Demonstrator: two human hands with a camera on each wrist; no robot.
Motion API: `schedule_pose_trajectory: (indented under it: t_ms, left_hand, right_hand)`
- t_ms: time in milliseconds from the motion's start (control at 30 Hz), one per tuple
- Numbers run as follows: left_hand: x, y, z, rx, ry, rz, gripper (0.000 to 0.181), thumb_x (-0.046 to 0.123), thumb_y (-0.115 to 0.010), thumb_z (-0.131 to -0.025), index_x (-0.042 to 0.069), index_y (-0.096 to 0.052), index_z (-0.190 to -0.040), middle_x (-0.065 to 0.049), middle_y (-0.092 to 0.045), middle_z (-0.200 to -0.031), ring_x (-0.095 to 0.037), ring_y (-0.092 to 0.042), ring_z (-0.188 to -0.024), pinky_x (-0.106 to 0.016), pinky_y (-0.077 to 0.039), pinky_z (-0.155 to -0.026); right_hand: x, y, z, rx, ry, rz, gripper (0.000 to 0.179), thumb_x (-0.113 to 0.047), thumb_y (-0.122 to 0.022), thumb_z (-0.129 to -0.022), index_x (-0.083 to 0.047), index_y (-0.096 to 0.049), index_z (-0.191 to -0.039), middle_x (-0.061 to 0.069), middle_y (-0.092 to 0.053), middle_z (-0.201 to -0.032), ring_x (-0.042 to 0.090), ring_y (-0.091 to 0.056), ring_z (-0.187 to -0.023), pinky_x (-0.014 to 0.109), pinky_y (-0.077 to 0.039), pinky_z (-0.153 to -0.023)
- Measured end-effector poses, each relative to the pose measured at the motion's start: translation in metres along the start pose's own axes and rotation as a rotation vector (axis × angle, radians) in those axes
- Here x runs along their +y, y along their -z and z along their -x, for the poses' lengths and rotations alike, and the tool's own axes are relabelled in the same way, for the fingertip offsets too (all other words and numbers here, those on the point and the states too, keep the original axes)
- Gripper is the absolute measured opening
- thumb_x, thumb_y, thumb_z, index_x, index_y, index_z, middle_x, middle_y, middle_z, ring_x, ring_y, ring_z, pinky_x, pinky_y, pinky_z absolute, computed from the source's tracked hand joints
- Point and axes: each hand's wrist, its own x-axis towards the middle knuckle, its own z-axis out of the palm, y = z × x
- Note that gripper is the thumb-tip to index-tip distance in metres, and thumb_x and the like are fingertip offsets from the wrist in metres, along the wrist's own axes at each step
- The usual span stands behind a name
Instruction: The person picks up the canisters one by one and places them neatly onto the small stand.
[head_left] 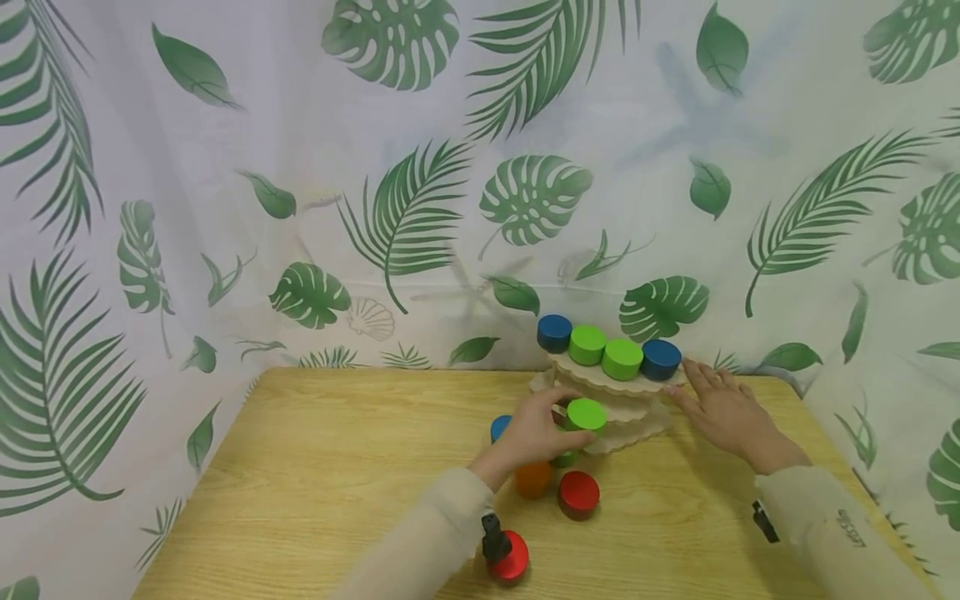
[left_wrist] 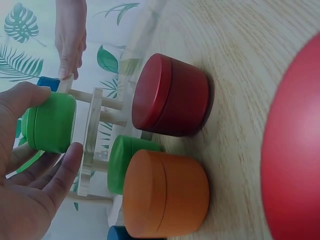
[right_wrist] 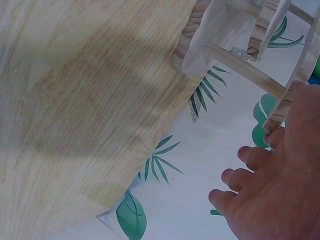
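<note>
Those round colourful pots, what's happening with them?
A person is holding a green pot in their left hand, in front of a wooden stand with tiers. Their right hand touches the right end of the top tier. Four pots already sit in a row up there: blue, green, green, blue. An orange pot and two red pots are down on the table.
</note>
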Motion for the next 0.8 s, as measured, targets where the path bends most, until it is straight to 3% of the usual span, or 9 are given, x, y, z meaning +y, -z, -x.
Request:
schedule_pose_trajectory:
  t_ms: [133, 300, 567, 800]
  left_hand:
    - [-0.001, -0.005, -0.004, 0.009, -0.001, 0.007, 0.054, 0.021, -0.085, -0.089, 0.006, -0.065, -0.137, -0.009, -0.069, -0.132, -0.018, -0.069, -0.11, -0.029, -0.06, -0.096]
    - [-0.001, -0.01, -0.009, 0.039, 0.028, -0.002, 0.056, 0.022, -0.085, -0.088, 0.008, -0.065, -0.138, -0.009, -0.069, -0.134, -0.025, -0.071, -0.11, -0.019, -0.056, -0.089]
    - [-0.003, -0.023, -0.013, 0.097, 0.065, -0.019, 0.057, 0.023, -0.088, -0.087, 0.009, -0.065, -0.137, -0.006, -0.07, -0.129, -0.013, -0.067, -0.103, -0.018, -0.055, -0.086]
    - [-0.007, -0.034, -0.02, 0.142, 0.047, -0.015, 0.056, 0.02, -0.088, -0.086, 0.007, -0.066, -0.136, -0.008, -0.071, -0.129, -0.013, -0.067, -0.104, -0.018, -0.054, -0.088]
  right_hand:
    - [0.0, 0.0, 0.001, 0.0, 0.0, -0.003, 0.082, -0.056, -0.028, -0.113, 0.009, -0.019, -0.164, 0.045, -0.024, -0.162, 0.072, -0.018, -0.145, 0.083, -0.02, -0.113]
    - [-0.002, 0.001, 0.002, -0.001, -0.002, -0.013, 0.082, -0.055, -0.029, -0.114, 0.009, -0.019, -0.164, 0.044, -0.023, -0.162, 0.072, -0.018, -0.146, 0.084, -0.02, -0.114]
    - [-0.001, 0.0, 0.003, 0.0, -0.01, -0.014, 0.082, -0.056, -0.028, -0.113, 0.008, -0.019, -0.164, 0.044, -0.023, -0.162, 0.071, -0.017, -0.146, 0.083, -0.019, -0.114]
    - [0.0, 0.0, 0.001, 0.01, -0.005, -0.007, 0.082, -0.056, -0.028, -0.113, 0.009, -0.02, -0.164, 0.045, -0.025, -0.161, 0.071, -0.019, -0.146, 0.084, -0.021, -0.113]
